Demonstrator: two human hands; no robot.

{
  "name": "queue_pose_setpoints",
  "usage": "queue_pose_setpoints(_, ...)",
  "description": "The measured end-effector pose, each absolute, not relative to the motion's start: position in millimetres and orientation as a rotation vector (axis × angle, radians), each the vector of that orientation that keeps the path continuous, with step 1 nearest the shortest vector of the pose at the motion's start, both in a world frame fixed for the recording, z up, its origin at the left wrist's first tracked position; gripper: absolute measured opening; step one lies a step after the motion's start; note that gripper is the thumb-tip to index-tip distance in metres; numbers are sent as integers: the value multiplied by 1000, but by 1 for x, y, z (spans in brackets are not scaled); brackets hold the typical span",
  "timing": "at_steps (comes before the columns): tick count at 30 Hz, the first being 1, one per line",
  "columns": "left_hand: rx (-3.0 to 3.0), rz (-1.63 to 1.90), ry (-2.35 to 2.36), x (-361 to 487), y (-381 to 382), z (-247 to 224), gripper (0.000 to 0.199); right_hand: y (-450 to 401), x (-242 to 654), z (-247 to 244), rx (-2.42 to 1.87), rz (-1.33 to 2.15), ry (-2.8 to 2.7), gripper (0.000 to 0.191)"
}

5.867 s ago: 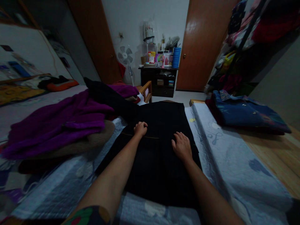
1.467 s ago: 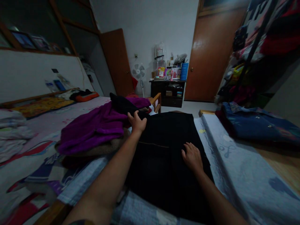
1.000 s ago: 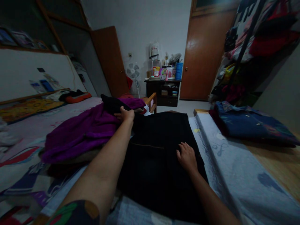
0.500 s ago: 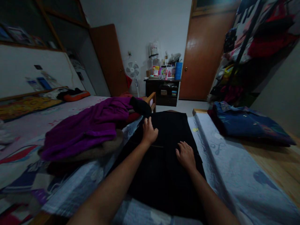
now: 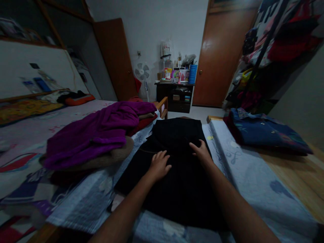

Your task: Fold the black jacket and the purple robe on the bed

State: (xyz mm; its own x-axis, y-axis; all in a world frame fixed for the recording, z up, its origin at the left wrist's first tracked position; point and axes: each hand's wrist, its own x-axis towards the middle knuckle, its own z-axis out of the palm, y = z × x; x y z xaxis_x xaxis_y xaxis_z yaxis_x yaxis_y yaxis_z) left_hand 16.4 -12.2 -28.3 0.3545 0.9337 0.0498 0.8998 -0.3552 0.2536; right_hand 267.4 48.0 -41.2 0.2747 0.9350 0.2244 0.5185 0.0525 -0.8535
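Note:
A black garment (image 5: 182, 192) lies spread in front of me on a blue-grey patterned sheet (image 5: 157, 226). My left hand (image 5: 159, 165) rests on its left middle part, palm down with the fingers apart. Near the garment's right edge is my right hand (image 5: 201, 152), its thumb and fingers curved with a gap between them, touching a dark fold of the cloth. The black fabric is so dark that its layers are hard to tell apart.
A purple garment (image 5: 101, 135) lies on other clothes at the left. Folded blue clothing (image 5: 268, 131) sits at the right on a wooden surface (image 5: 286, 168). Further back stand a fan (image 5: 142, 72), a dark cabinet (image 5: 177, 98) and hanging clothes (image 5: 286, 50).
A black part that lay over the purple garment's right end now lies across the black garment. My left hand has moved nearer to me, and my right hand has moved slightly further away.

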Motion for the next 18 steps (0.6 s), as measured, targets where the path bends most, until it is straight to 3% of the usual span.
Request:
queue_pose_setpoints(3,2346,267,2081,-24,-20,-25,52,53,264,-35,-1556,917,-963,73)
queue_pose_setpoints(6,2151,92,2350,-57,-27,-28,56,55,262,-34,-1538,1002,-860,67)
queue_pose_setpoints(11,2100,-61,2380,-79,-30,-29,54,54,257,-27,-1501,1020,-886,46)
queue_pose_setpoints(18,2143,92,2274,-82,-20,-12,52,58,267,18,-1307,1008,-939,22)
